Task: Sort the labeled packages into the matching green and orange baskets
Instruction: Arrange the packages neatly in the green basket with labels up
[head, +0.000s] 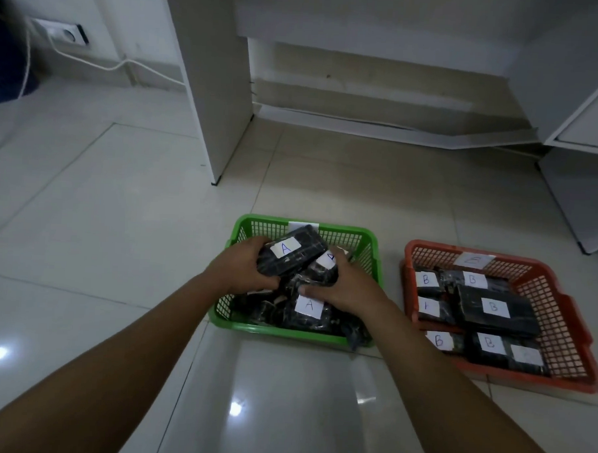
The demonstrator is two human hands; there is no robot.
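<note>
Both hands working inside green basket [365, 236]: left hand [243, 265] is gripping a black wrapped package [291, 255] with white label reading "A", right hand [342, 290] is closing around another black package [318, 273], its label partly showing. More black packages are lying below, one label [309, 305] reading "A". Orange basket [561, 306] is sitting just right of green one, holding black packages with "B" labels [493, 306]; paper tag on its rear wall is too blurry to read. Baskets are resting on glossy pale floor tiles [102, 217], white furniture panels [214, 85] standing behind, wall socket [64, 34] with white cable at far left
</note>
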